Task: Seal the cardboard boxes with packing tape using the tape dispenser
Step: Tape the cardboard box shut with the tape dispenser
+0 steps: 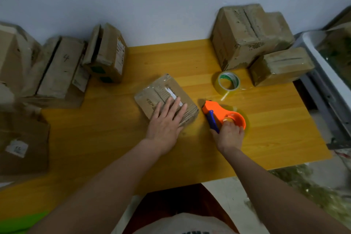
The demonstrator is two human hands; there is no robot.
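Observation:
A small cardboard box (157, 93) lies in the middle of the yellow wooden table (106, 129), with clear tape across its top. My left hand (166, 119) rests flat on the box's near end, fingers spread. Just right of the box, my right hand (228, 133) grips the orange tape dispenser (218, 113) with its blue handle; the dispenser rests on the table, its nose pointing at the box's right corner without touching it. A spare roll of clear tape (228, 81) lies behind the dispenser.
Several cardboard boxes (62, 68) crowd the table's left side and back left. A large box (247, 36) and a smaller taped one (281, 66) stand at the back right. A white-grey rack (326, 74) flanks the table's right edge. A wall runs behind.

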